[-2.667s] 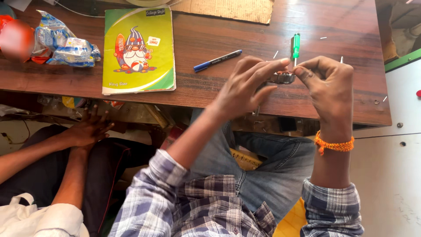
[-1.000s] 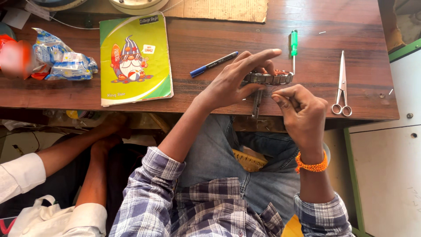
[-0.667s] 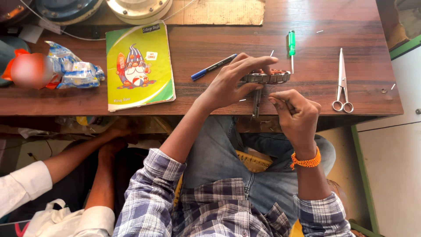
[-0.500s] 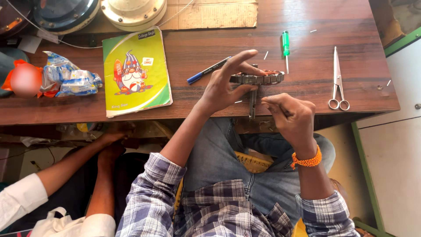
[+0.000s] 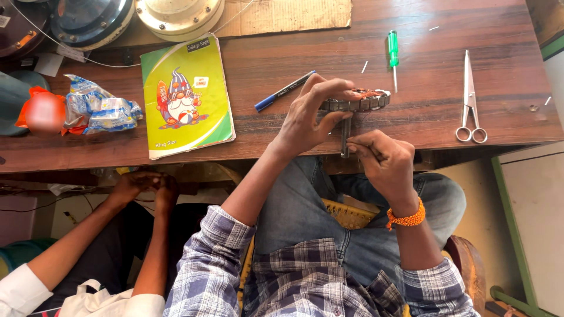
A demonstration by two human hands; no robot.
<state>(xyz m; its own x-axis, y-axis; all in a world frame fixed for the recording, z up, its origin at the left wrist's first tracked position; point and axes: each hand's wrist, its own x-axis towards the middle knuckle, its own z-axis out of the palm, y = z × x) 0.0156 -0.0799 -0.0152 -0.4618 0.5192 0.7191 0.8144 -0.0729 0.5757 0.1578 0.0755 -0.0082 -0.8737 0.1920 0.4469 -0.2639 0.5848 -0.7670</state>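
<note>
My left hand point(image 5: 311, 114) grips a round metal part point(image 5: 361, 101) with copper-coloured windings, holding it at the front edge of the wooden table point(image 5: 276, 132). A thin metal rod point(image 5: 345, 136) hangs down from the part. My right hand point(image 5: 385, 161) is closed around the lower end of that rod, just below the table edge, fingers pinched together. An orange bead bracelet point(image 5: 406, 218) sits on my right wrist.
On the table lie a blue pen point(image 5: 282, 92), a green-handled screwdriver point(image 5: 393, 50), scissors point(image 5: 469, 100), a yellow-green notebook point(image 5: 185, 94), a snack packet point(image 5: 100, 111) and round metal housings point(image 5: 176, 14) at the back. Another person's clasped hands point(image 5: 144, 185) rest at the left, below the table.
My hands moved down from in front of me to the table edge. The left hand now presses the metal part on the table and the right hand has dropped lower to the rod.
</note>
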